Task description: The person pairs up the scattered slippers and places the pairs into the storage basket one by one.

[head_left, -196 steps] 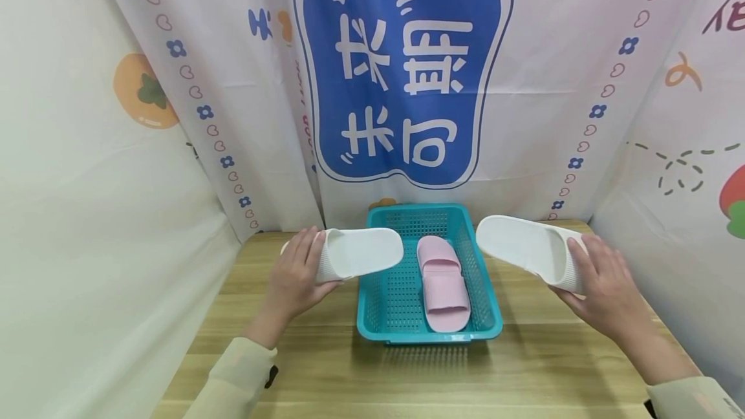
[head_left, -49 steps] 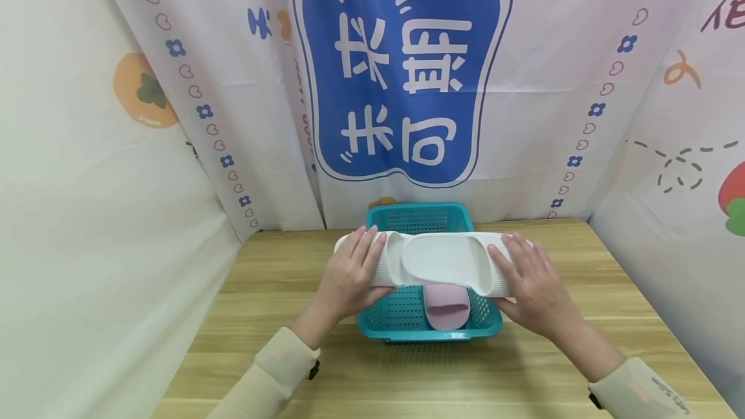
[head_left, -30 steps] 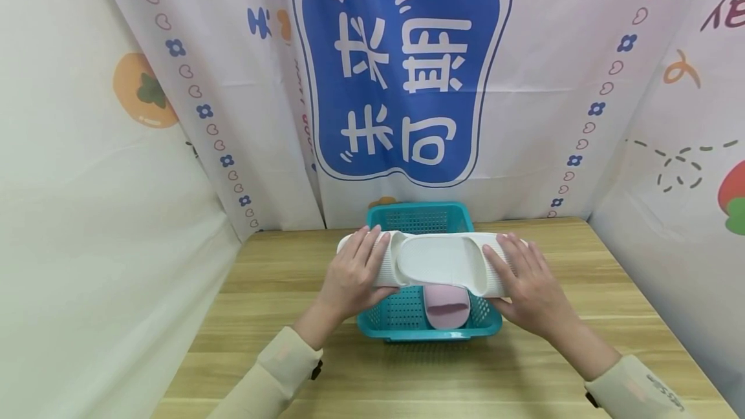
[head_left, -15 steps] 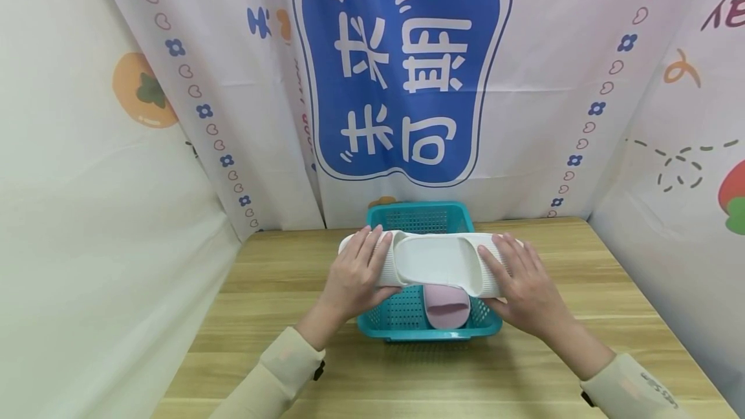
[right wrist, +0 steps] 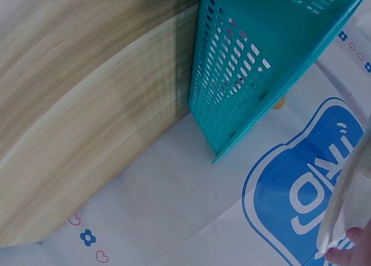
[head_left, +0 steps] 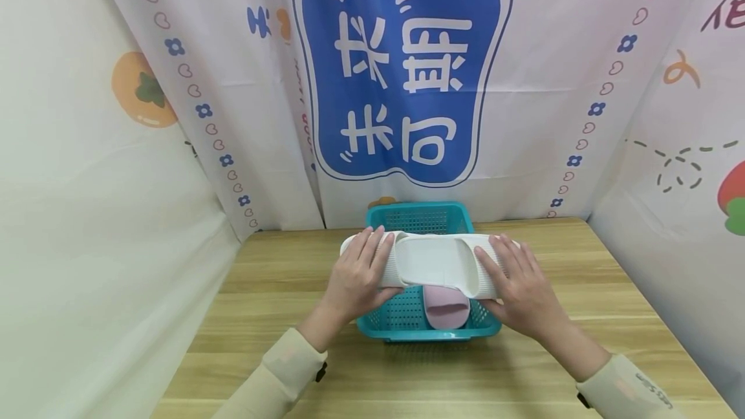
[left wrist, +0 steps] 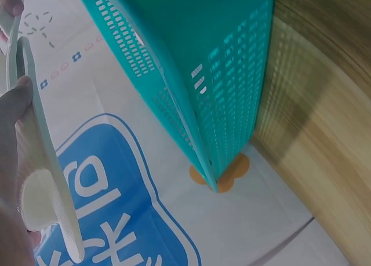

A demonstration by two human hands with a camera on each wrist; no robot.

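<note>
Two white slippers are fitted together end to end above the basket, their soles overlapping between the straps. My left hand [head_left: 355,280] grips the left white slipper [head_left: 391,265] over its ribbed strap, thumb underneath. My right hand [head_left: 526,293] holds the right white slipper [head_left: 487,270] the same way at the other end. Below them, the front end of a pink slipper [head_left: 447,315] shows inside the teal basket [head_left: 401,336]; the white pair hides the rest. In the left wrist view a thumb [left wrist: 20,98] presses along the side of a slipper.
The perforated basket stands on a wood-grain table [head_left: 279,367] near its back edge. A white printed cloth [head_left: 262,115] hangs behind, and more cloth walls [head_left: 669,212] close in both sides.
The white slippers, earlier held apart on either side of the basket, have come together above it. Over the last second my hands have drawn slightly closer, the slippers overlapping a little more.
</note>
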